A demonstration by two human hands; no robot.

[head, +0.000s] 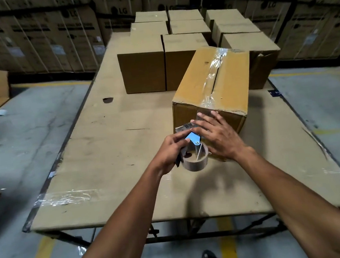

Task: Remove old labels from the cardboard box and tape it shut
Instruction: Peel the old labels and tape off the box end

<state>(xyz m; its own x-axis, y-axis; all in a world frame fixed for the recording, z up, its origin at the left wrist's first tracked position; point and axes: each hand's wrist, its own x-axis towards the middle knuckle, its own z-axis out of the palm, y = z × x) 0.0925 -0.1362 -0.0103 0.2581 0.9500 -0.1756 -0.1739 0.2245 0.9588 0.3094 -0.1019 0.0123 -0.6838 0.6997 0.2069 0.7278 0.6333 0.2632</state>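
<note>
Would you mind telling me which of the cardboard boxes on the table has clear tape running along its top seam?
The large box nearest the hands, angled at the table's right. Its top seam shows shiny clear tape; the smaller boxes behind show none.

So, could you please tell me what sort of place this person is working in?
Most likely a warehouse or packing area. Printed cartons are stacked high along the back, plain cardboard boxes sit on a cardboard-covered work table, and the concrete floor carries yellow painted lines.
</note>
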